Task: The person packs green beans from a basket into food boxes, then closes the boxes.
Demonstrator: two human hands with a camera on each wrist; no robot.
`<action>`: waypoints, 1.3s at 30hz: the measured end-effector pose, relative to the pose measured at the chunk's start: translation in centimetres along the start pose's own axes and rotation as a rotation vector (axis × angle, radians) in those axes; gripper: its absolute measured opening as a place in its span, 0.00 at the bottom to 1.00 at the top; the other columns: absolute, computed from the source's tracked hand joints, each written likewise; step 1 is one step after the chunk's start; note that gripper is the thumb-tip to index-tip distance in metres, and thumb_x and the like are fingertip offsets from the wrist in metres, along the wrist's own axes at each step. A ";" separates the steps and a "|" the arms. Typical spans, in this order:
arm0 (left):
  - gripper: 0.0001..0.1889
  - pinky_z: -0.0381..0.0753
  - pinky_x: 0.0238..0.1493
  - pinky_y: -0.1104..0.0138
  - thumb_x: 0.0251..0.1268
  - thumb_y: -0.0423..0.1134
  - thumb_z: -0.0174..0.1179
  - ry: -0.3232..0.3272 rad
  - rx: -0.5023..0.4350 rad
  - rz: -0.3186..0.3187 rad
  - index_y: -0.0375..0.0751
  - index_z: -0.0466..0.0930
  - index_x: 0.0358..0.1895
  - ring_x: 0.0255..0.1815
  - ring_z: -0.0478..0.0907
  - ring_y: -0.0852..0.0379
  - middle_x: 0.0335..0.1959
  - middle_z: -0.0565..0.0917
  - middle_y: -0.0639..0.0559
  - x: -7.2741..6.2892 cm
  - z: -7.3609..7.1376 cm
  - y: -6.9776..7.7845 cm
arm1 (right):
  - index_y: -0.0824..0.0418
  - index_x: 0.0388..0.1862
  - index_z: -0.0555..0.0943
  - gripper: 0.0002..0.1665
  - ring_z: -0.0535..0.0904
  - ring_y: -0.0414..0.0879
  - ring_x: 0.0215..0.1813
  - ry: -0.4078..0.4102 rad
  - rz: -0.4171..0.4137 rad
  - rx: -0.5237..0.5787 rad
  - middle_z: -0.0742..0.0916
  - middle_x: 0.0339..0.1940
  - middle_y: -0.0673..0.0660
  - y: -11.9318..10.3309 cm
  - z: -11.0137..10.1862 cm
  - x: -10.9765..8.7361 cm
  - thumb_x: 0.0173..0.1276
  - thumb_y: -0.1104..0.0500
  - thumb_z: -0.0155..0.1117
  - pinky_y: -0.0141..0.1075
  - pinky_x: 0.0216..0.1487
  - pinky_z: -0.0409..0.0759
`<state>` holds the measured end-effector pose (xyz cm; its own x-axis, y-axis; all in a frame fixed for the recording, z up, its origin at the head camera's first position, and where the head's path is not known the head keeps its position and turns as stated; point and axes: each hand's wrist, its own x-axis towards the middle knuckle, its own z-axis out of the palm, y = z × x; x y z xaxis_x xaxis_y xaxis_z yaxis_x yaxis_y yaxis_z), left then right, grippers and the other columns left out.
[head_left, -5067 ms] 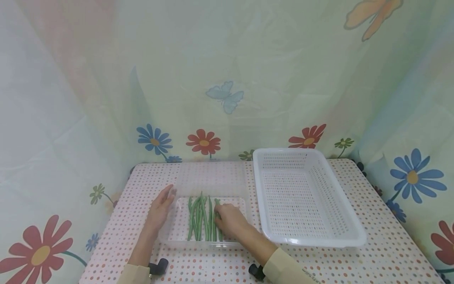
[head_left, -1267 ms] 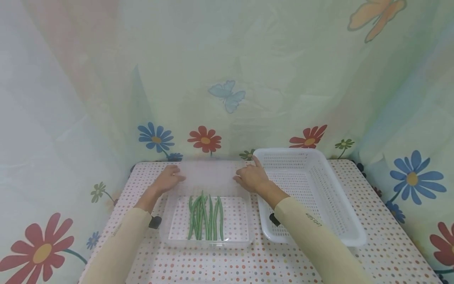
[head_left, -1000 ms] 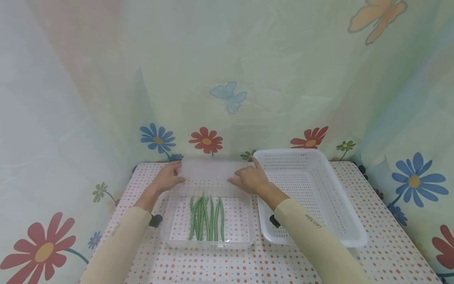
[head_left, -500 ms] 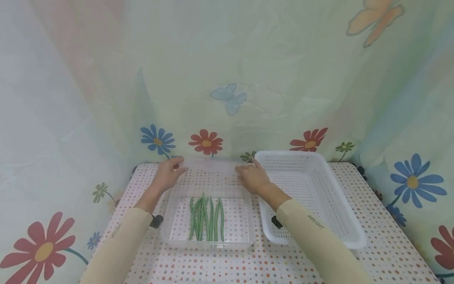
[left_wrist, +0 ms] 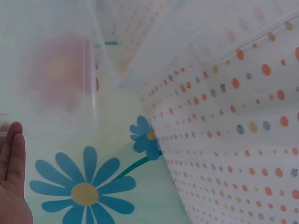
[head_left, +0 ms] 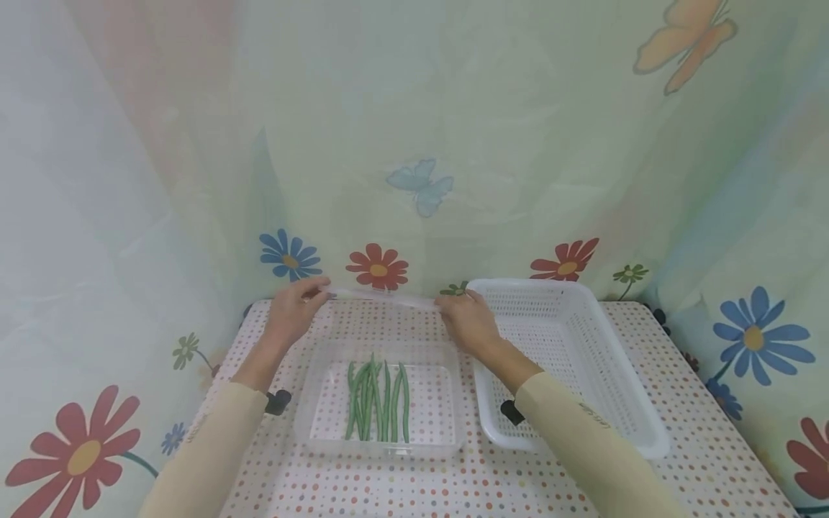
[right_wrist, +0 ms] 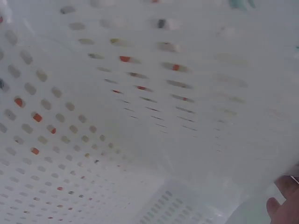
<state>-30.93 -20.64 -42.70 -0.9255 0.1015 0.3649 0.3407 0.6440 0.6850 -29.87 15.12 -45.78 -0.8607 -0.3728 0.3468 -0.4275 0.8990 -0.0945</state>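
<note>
A translucent plastic lid [head_left: 382, 297] is held up behind the container, seen nearly edge-on in the head view. My left hand [head_left: 294, 306] pinches its left end between thumb and fingers. At the other end, my right hand [head_left: 468, 316] grips the right edge, overlapping the basket's far left corner. In the left wrist view the lid [left_wrist: 51, 70] blurs a red flower behind it, with my left fingers [left_wrist: 16, 158] at its lower edge. Below the hands stands a clear rectangular container [head_left: 382, 450], lidless on top, with several green beans [head_left: 377, 403] lying lengthwise inside.
A white perforated basket [head_left: 637, 403] stands right of the container; its slotted wall [right_wrist: 154, 93] fills the right wrist view. Both rest on a dotted tablecloth [head_left: 363, 489]. A flowered curtain [head_left: 414, 108] hangs close behind the table's back edge.
Earlier, the right hand was among the beans in the container. Both hands then took hold of the lid behind it, and the lid has since tilted up from lying flatter to nearly edge-on.
</note>
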 end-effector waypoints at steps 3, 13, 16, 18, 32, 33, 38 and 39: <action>0.15 0.87 0.58 0.46 0.74 0.39 0.64 0.066 -0.014 0.035 0.43 0.86 0.59 0.54 0.87 0.43 0.56 0.89 0.44 0.2 -0.8 0.5 | 0.59 0.55 0.85 0.12 0.89 0.55 0.53 0.086 -0.015 0.054 0.93 0.49 0.57 -0.1 -1.3 0.3 0.75 0.63 0.65 0.57 0.74 0.76; 0.08 0.79 0.45 0.78 0.69 0.35 0.70 0.310 -0.070 0.162 0.42 0.90 0.48 0.41 0.87 0.55 0.46 0.92 0.46 0.6 -3.1 2.7 | 0.58 0.48 0.83 0.05 0.88 0.55 0.44 0.291 -0.065 0.171 0.92 0.39 0.55 -0.3 -5.6 1.7 0.77 0.61 0.63 0.51 0.54 0.85; 0.07 0.78 0.43 0.82 0.69 0.37 0.71 0.370 -0.096 0.180 0.41 0.90 0.46 0.39 0.84 0.66 0.44 0.93 0.47 0.6 -3.5 3.2 | 0.61 0.53 0.83 0.10 0.87 0.57 0.50 0.371 -0.058 0.223 0.91 0.45 0.58 -0.6 -6.3 1.5 0.78 0.58 0.62 0.52 0.57 0.85; 0.08 0.77 0.41 0.83 0.69 0.40 0.71 0.399 -0.112 0.186 0.41 0.90 0.45 0.38 0.82 0.72 0.43 0.93 0.47 0.6 -3.8 3.5 | 0.63 0.58 0.82 0.15 0.86 0.59 0.54 0.440 -0.056 0.257 0.90 0.51 0.61 -0.9 -6.7 1.3 0.78 0.58 0.63 0.55 0.60 0.84; 0.10 0.66 0.21 0.78 0.75 0.41 0.65 0.411 -0.200 0.206 0.39 0.90 0.38 0.19 0.71 0.61 0.21 0.84 0.45 0.2 -4.6 4.0 | 0.67 0.64 0.78 0.16 0.75 0.41 0.22 0.571 -0.110 0.518 0.84 0.27 0.57 -2.6 -8.3 1.0 0.83 0.64 0.54 0.31 0.24 0.78; 0.12 0.65 0.20 0.77 0.76 0.42 0.64 0.395 -0.198 0.202 0.38 0.90 0.37 0.18 0.70 0.62 0.19 0.83 0.46 0.2 -4.6 3.8 | 0.67 0.63 0.78 0.16 0.75 0.41 0.22 0.557 -0.098 0.518 0.84 0.27 0.56 -2.6 -8.1 0.9 0.83 0.64 0.54 0.31 0.24 0.78; 0.13 0.64 0.15 0.74 0.78 0.47 0.62 0.286 -0.138 0.159 0.42 0.91 0.44 0.13 0.68 0.62 0.14 0.79 0.52 -0.3 -4.2 2.5 | 0.63 0.60 0.81 0.15 0.74 0.41 0.24 0.413 -0.001 0.454 0.83 0.24 0.52 -2.3 -7.6 0.4 0.84 0.59 0.53 0.34 0.27 0.79; 0.14 0.65 0.15 0.74 0.78 0.47 0.61 0.251 -0.119 0.145 0.42 0.91 0.47 0.13 0.69 0.61 0.14 0.78 0.52 -0.5 -4.1 2.3 | 0.61 0.60 0.81 0.15 0.74 0.41 0.23 0.354 0.026 0.440 0.82 0.23 0.51 -2.2 -7.5 0.2 0.85 0.57 0.52 0.36 0.27 0.79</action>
<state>-29.06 -22.32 -38.72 -0.8011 -0.0141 0.5983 0.4969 0.5415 0.6782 -27.06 14.80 -38.47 -0.7600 -0.1838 0.6234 -0.5472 0.6984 -0.4612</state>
